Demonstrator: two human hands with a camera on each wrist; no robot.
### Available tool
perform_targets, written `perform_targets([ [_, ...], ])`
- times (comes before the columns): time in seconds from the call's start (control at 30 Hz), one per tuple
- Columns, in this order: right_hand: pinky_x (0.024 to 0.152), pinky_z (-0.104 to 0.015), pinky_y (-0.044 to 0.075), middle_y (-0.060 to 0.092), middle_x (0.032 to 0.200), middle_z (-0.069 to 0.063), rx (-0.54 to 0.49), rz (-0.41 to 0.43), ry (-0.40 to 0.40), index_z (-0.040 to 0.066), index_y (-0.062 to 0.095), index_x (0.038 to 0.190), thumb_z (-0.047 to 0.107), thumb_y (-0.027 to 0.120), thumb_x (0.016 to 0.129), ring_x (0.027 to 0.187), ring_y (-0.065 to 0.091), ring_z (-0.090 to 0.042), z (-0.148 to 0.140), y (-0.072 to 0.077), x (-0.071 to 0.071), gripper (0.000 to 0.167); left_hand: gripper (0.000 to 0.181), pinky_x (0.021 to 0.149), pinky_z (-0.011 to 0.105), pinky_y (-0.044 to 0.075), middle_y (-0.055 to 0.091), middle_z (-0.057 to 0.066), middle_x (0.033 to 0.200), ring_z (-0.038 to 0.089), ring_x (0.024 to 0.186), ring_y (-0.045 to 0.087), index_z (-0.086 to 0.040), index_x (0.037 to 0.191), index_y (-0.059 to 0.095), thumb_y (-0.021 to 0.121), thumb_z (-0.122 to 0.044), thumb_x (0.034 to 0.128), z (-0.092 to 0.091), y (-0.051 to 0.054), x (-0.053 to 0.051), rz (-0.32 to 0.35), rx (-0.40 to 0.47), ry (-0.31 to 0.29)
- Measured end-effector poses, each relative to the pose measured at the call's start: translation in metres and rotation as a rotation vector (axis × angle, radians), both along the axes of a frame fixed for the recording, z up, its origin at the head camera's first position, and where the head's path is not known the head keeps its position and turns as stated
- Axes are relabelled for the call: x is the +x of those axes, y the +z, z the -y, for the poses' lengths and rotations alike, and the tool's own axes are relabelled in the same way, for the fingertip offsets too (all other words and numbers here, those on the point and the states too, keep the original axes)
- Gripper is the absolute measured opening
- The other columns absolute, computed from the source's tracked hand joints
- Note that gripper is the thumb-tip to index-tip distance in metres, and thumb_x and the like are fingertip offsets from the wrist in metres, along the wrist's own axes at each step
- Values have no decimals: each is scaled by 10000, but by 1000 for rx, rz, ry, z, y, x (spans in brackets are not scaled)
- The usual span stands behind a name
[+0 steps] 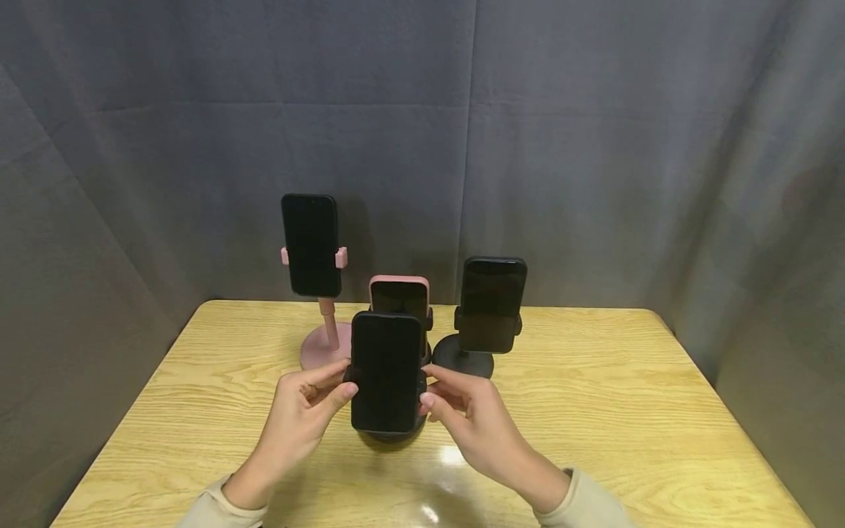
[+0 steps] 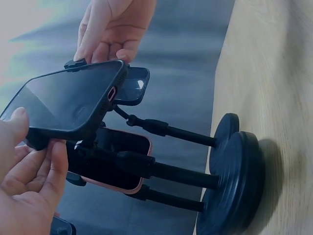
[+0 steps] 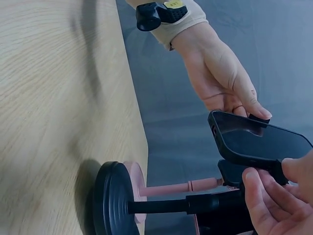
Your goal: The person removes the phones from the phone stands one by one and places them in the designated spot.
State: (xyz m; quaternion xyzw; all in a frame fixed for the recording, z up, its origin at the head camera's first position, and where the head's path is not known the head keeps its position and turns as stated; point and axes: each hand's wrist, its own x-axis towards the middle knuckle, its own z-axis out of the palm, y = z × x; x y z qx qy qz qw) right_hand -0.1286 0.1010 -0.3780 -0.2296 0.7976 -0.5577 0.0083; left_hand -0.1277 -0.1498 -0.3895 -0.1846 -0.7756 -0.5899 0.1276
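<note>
A black phone (image 1: 386,372) stands upright in the clamp of a black phone stand at the front middle of the table. My left hand (image 1: 302,409) pinches the clamp arm at the phone's left edge between thumb and fingers. At the opposite edge, my right hand (image 1: 470,412) pinches the other clamp arm (image 1: 422,381) the same way. In the left wrist view the phone (image 2: 66,100) is tilted, above the stand's round black base (image 2: 247,176). The right wrist view shows the phone (image 3: 259,139) between both hands.
Behind stand a pink phone stand (image 1: 330,330) holding a black phone (image 1: 310,246), a pink-edged phone (image 1: 399,293) partly hidden by the front one, and a black stand (image 1: 462,359) holding another phone (image 1: 491,304). A grey curtain (image 1: 396,147) hangs behind the wooden table (image 1: 594,411).
</note>
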Motion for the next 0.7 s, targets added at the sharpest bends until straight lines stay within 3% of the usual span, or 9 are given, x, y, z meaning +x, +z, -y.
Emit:
perform_targets([
  [0.3,822,-276,620,746,937,-142,17,2,-12,-76,570,1360,30,628,983,876,731,-321,-1,2,-2,396,354,893,157,532,678,316,1201,-36,1038,654,182,1232,618,668,-32,955,-2,-4,-4,-24,11,2],
  [0.7,826,-232,608,754,943,-125,35,-19,-12,-68,578,1356,48,631,986,870,741,-278,-2,2,1,391,358,903,168,531,680,319,1194,-33,1047,654,190,1233,612,668,-25,953,-3,-5,-1,-11,31,2],
])
